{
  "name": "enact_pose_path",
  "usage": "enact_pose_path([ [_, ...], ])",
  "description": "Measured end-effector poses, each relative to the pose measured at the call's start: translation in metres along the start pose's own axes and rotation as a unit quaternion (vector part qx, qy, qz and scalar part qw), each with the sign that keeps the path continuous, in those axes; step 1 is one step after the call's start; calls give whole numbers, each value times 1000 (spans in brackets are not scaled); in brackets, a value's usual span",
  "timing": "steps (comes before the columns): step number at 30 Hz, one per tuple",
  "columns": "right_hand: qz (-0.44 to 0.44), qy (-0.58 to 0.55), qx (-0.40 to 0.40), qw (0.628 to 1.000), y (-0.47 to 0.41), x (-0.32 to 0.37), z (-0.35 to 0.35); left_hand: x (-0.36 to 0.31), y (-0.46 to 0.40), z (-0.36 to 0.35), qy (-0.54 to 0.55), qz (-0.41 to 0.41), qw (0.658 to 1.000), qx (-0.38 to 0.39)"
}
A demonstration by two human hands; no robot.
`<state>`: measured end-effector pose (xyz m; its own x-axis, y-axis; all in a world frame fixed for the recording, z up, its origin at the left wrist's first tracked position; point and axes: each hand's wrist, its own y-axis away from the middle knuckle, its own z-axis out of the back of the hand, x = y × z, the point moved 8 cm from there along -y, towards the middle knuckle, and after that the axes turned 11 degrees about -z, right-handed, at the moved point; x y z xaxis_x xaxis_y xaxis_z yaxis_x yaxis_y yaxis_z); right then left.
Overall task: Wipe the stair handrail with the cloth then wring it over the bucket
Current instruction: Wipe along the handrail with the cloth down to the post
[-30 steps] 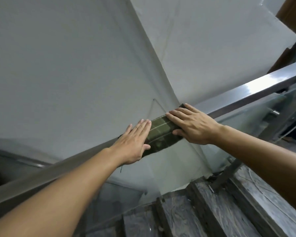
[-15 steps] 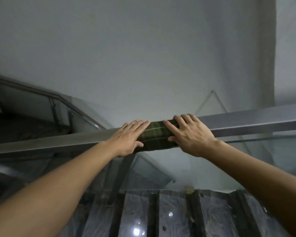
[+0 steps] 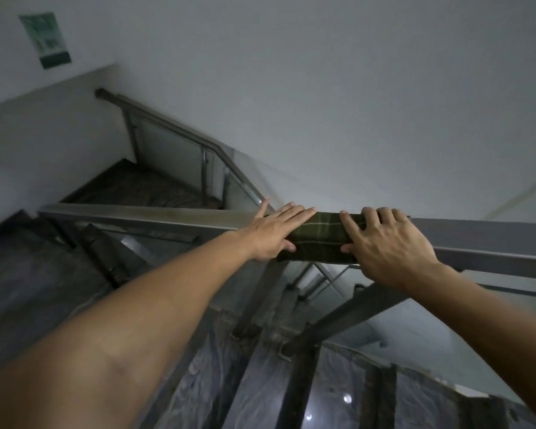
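Note:
A dark green plaid cloth [image 3: 317, 239] lies draped over the flat steel handrail [image 3: 155, 216], which runs across the middle of the head view. My left hand [image 3: 274, 233] presses flat on the cloth's left end, fingers straight and thumb tucked under its front edge. On the cloth's right end sits my right hand [image 3: 384, 243], fingers curled over the rail top, thumb against the front face. Both hands hold the cloth to the rail. No bucket is in view.
Glass panels and steel posts [image 3: 260, 301] hang below the rail. Dark marble stair treads [image 3: 254, 385] descend in front of me. A second railing [image 3: 174, 131] climbs at the back left beside a landing. A green notice [image 3: 45, 40] hangs on the white wall.
The view has swung left and downward, bringing the lower flight, the back railing and the wall notice into sight. Both hands stay on the cloth, and my right fingers have curled more.

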<state>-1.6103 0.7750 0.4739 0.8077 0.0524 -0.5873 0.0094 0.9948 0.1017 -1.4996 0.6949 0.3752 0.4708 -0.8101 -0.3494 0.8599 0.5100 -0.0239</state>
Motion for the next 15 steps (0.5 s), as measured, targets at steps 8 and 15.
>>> enact_pose_path([
  [8, -2, -14, 16, 1000, -92, 161, 3, 133, 78, -26, 21, 46, 994, -100],
  [15, 5, -18, 31, 999, -139, 241, 2, 228, 118, -67, 75, 76, 987, -123],
])
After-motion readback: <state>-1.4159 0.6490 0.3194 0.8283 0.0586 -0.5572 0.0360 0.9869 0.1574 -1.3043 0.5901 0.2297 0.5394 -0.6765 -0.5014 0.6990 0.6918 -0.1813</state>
